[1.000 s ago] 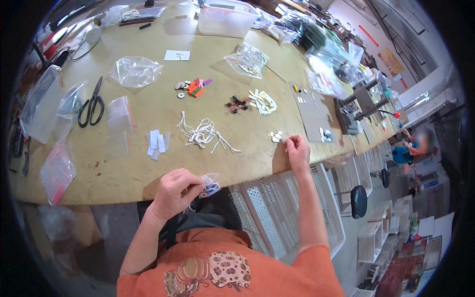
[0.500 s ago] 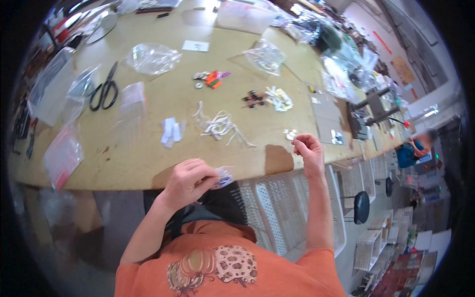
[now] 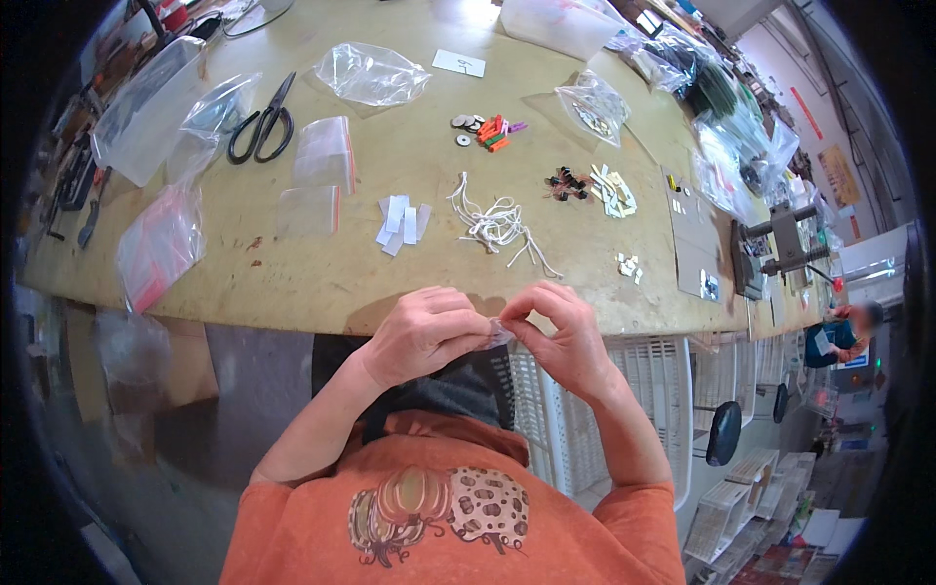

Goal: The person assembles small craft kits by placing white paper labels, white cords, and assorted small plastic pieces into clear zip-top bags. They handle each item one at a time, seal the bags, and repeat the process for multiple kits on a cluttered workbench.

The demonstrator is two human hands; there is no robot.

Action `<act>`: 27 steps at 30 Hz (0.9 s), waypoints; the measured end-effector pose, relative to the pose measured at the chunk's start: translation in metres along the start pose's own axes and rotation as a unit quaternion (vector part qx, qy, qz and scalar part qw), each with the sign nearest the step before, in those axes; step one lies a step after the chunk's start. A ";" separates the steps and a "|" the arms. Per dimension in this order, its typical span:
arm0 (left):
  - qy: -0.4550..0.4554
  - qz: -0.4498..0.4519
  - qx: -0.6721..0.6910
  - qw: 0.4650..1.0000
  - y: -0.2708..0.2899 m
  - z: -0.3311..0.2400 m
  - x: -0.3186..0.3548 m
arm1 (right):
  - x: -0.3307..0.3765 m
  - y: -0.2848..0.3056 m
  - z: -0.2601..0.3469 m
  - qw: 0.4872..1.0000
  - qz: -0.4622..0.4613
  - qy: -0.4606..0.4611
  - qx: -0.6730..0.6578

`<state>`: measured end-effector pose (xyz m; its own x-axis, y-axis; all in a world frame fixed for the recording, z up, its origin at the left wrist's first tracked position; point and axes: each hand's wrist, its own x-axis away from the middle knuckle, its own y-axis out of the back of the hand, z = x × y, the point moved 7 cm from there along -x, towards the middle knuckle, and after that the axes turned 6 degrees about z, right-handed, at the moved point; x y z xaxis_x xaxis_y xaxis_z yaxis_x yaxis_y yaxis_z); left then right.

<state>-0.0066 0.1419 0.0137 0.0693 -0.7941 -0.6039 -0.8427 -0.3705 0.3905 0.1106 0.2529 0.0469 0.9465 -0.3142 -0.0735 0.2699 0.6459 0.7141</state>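
At the table's near edge my left hand point(image 3: 427, 333) is closed on a small clear plastic bag point(image 3: 501, 333). My right hand point(image 3: 563, 338) pinches at the same bag from the other side, its fingertips close to the left ones. What the bag contains is hidden by my fingers. Just beyond my hands lies a tangle of white cords point(image 3: 494, 222). Small white pieces point(image 3: 629, 267) sit in a little group past my right hand. Off to the left of the cords are white and translucent strips point(image 3: 401, 222).
Farther out are orange and green pieces point(image 3: 494, 135), metal washers point(image 3: 463, 140), small dark parts point(image 3: 565, 183) and pale strips point(image 3: 612, 191). Black scissors point(image 3: 261, 132) and zip bags point(image 3: 324, 154) lie left. A clamp-like metal device point(image 3: 780, 244) stands right. White plastic baskets point(image 3: 639, 409) are below the edge.
My right hand has come left from beside the small white pieces to the bag. My left hand has shifted slightly right and up with the bag. The view has also turned.
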 end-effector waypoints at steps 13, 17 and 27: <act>0.035 -0.017 0.048 0.998 0.004 0.005 0.002 | 0.003 0.000 0.001 0.997 -0.019 0.018 -0.072; 0.051 -0.020 0.058 0.997 0.006 0.006 0.002 | 0.004 -0.002 0.004 0.998 0.004 0.008 -0.057; 0.045 0.012 0.059 0.997 0.009 0.005 0.008 | 0.006 -0.028 0.001 0.994 0.079 -0.017 -0.069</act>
<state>-0.0163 0.1346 0.0088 0.0921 -0.8436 -0.5290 -0.9012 -0.2966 0.3161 0.1084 0.2329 0.0272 0.9729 -0.2242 0.0571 0.1434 0.7779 0.6118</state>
